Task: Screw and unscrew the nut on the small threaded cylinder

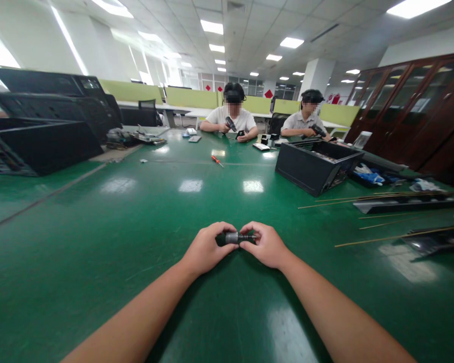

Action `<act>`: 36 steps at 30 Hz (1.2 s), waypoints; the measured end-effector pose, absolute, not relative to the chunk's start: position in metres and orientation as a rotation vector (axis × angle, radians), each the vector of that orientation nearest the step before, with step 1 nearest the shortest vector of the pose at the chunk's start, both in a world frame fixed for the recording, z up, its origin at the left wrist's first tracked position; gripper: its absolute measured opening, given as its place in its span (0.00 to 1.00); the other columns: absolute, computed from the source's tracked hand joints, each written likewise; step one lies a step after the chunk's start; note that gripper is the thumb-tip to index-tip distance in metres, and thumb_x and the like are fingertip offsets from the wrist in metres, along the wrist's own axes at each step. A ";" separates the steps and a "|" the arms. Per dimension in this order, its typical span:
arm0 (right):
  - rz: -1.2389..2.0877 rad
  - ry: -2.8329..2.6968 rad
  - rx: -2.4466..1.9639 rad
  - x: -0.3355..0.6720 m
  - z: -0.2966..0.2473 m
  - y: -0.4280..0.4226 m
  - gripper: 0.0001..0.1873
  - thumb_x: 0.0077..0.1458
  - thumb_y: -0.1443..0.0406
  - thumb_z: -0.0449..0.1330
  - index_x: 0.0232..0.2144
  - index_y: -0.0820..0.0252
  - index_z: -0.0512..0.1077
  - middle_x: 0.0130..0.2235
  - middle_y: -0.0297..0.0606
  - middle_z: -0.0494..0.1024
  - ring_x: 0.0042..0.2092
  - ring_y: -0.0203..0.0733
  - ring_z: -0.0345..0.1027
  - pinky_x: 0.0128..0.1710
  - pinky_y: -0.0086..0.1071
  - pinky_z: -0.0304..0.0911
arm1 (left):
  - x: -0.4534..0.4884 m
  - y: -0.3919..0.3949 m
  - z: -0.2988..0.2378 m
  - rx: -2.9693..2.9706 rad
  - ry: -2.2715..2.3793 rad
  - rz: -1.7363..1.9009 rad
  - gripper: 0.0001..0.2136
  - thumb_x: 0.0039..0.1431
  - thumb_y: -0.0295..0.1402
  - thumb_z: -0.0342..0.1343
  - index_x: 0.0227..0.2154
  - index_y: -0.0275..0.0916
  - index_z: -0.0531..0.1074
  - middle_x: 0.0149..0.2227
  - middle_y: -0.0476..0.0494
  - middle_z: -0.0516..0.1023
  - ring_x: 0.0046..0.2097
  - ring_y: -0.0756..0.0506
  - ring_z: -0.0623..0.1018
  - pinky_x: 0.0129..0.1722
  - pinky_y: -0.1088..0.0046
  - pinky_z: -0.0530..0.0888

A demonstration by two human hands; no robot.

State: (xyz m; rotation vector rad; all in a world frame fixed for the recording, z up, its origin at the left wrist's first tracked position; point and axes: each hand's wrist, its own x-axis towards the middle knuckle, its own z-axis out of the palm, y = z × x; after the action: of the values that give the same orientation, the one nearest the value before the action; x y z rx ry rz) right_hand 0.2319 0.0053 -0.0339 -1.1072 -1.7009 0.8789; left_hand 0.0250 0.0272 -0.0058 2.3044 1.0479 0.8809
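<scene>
Our forearms converge over green table (98, 262); left hand (206, 248) and right hand (265, 246) both grasp small black-and-silver cylindrical tool (236, 237), fingers curled.

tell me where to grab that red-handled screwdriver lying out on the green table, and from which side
Probably by the red handle. The red-handled screwdriver lies flat on the green table, apart from other things, handle toward the left and the thin shaft running right and nearer. The handle is the thicker part, so a grip from above, across it, looks best. Both the left hand and right hand already hold a small tool.
</scene>
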 end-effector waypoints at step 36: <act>0.760 -1.740 -1.192 0.232 -0.023 0.004 0.06 0.51 0.64 0.65 0.33 0.60 0.79 0.32 0.36 0.79 0.32 0.37 0.70 0.33 0.29 0.62 | 0.025 0.026 -0.011 2.280 1.081 0.941 0.12 0.52 0.29 0.65 0.40 0.45 0.74 0.39 0.52 0.78 0.42 0.47 0.77 0.45 0.71 0.70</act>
State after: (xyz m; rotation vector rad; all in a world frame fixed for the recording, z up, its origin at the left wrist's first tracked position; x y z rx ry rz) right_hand 0.2321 0.0036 -0.0228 -1.1920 -1.7405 0.7598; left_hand 0.0248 0.0263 -0.0105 2.2798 1.0813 0.9408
